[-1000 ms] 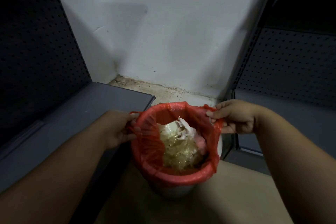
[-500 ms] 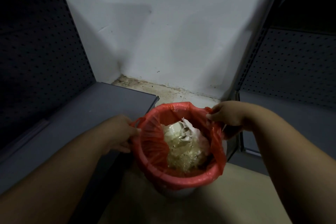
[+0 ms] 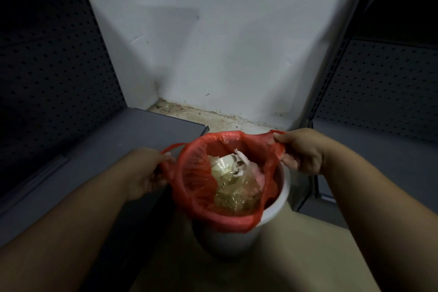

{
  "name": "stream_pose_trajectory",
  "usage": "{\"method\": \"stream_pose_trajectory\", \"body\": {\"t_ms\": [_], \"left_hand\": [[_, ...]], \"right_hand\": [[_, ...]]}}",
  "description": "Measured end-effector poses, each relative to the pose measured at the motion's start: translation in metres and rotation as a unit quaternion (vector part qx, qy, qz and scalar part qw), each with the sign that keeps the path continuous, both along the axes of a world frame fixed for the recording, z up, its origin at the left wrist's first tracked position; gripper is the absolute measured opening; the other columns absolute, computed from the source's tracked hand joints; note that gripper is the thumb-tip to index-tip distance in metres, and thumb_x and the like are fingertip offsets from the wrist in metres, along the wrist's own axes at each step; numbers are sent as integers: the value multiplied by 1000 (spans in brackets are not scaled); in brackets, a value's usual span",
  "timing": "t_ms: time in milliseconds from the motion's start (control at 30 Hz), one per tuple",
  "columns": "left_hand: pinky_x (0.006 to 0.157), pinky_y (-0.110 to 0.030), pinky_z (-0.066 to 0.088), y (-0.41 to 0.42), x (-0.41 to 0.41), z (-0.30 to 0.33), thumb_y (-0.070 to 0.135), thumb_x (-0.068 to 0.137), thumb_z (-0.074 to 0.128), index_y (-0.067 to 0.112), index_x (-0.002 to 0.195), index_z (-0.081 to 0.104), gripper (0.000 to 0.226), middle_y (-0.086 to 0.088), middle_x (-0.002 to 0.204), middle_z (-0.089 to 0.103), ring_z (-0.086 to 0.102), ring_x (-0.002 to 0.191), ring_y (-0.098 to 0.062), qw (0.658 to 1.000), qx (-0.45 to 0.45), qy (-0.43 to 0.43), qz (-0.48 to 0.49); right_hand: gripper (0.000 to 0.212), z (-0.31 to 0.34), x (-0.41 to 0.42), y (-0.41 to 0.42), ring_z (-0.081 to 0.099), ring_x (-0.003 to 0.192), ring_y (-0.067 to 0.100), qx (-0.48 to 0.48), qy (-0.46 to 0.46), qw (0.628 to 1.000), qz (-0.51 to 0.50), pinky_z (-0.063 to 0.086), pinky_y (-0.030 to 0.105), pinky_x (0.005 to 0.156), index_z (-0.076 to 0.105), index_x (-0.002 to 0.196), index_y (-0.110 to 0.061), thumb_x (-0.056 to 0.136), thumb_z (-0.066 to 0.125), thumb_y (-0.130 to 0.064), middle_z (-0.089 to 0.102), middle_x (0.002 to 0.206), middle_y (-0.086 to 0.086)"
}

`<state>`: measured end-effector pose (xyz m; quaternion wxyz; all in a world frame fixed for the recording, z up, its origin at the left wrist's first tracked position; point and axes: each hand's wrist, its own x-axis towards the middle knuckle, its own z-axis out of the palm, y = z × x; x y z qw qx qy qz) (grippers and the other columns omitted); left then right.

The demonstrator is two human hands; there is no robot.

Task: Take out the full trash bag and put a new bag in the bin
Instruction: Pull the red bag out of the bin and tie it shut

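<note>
A small white bin [image 3: 272, 208] stands on the floor, lined with a red trash bag [image 3: 196, 182]. The bag holds crumpled clear plastic and paper scraps [image 3: 234, 180]. My left hand [image 3: 144, 170] grips the bag's left edge and handle loop, pulled off the rim. My right hand [image 3: 303, 149] pinches the bag's right edge, lifted clear of the rim. The bin's right rim shows bare white. The bag's front edge still hangs over the bin's front rim.
A grey shelf base [image 3: 113, 149] lies to the left with a dark pegboard panel [image 3: 52, 73] behind it. Another grey shelf and pegboard [image 3: 384, 92] stand to the right. A white wall [image 3: 213, 42] is behind, with a dirty floor strip [image 3: 196, 114] at its foot.
Both hands have pulled the red bag's side edges up and outward off the bin's rim. The white right rim, covered before, is now exposed.
</note>
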<state>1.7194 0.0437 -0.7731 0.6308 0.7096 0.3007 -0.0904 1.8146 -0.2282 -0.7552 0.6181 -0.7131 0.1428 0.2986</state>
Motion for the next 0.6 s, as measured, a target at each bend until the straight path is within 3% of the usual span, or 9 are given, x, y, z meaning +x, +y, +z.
{"method": "stream_pose_trajectory", "body": {"t_ms": [67, 133, 200, 233, 333, 400, 467, 533, 600], "left_hand": [[35, -17, 38, 1, 6, 0, 16, 92, 50, 9, 81, 57, 14, -6, 57, 53, 52, 35, -13, 998, 45, -40, 36], [47, -24, 40, 0, 13, 0, 19, 92, 49, 7, 90, 60, 17, -11, 64, 54, 53, 50, -24, 981, 164, -93, 39], [58, -31, 43, -3, 18, 1, 24, 93, 46, 7, 86, 61, 24, -16, 74, 61, 58, 67, -32, 931, 334, -147, 27], [62, -33, 43, -5, 19, 2, 25, 93, 44, 8, 84, 61, 26, -17, 78, 63, 59, 73, -34, 904, 392, -170, 20], [64, -33, 36, -8, 24, -2, 22, 94, 43, 7, 85, 62, 26, -17, 87, 64, 58, 82, -33, 852, 460, -251, 18], [64, -30, 32, -12, 29, -6, 22, 95, 43, 7, 86, 62, 26, -15, 87, 62, 56, 81, -29, 843, 450, -293, 41], [65, -31, 36, -17, 33, -7, 24, 94, 43, 9, 91, 63, 25, -9, 85, 64, 58, 80, -27, 860, 388, -322, 81], [70, -34, 45, -22, 38, -9, 25, 94, 44, 16, 91, 63, 22, -6, 88, 67, 62, 84, -25, 886, 286, -346, 117], [74, -32, 49, -29, 43, -6, 25, 95, 43, 26, 81, 59, 21, -1, 87, 68, 66, 87, -18, 901, 170, -372, 141]], "right_hand": [[17, 1, 3, 4, 56, 41, 18, -162, -117, 980, 20, 48, 22, 38, 60, 85, -3, 94, 52, -14, 57, 61, 12], [22, 2, 6, 10, 61, 58, 27, -313, -248, 915, 53, 51, 30, 56, 67, 85, 0, 93, 51, -14, 59, 64, 12], [28, 6, 7, 16, 66, 67, 30, -383, -325, 861, 84, 50, 30, 65, 70, 90, 0, 94, 47, -16, 66, 67, 15], [29, 9, 6, 20, 67, 75, 31, -408, -347, 840, 91, 49, 29, 69, 70, 97, -2, 95, 46, -19, 70, 78, 17], [35, 12, 6, 29, 63, 98, 35, -505, -397, 760, 98, 44, 30, 75, 69, 106, -4, 97, 45, -28, 69, 107, 19], [37, 14, 5, 32, 62, 96, 36, -526, -436, 725, 86, 42, 31, 73, 68, 104, -2, 98, 45, -31, 63, 110, 19], [37, 14, 5, 34, 60, 95, 36, -489, -482, 723, 78, 44, 32, 77, 69, 100, 0, 96, 48, -30, 60, 109, 18], [39, 12, 6, 34, 62, 90, 36, -428, -496, 753, 61, 44, 34, 74, 70, 91, 4, 95, 51, -30, 66, 96, 21], [40, 10, 6, 32, 64, 82, 36, -345, -473, 810, 20, 47, 37, 73, 71, 85, 4, 94, 53, -30, 70, 84, 23]]}}
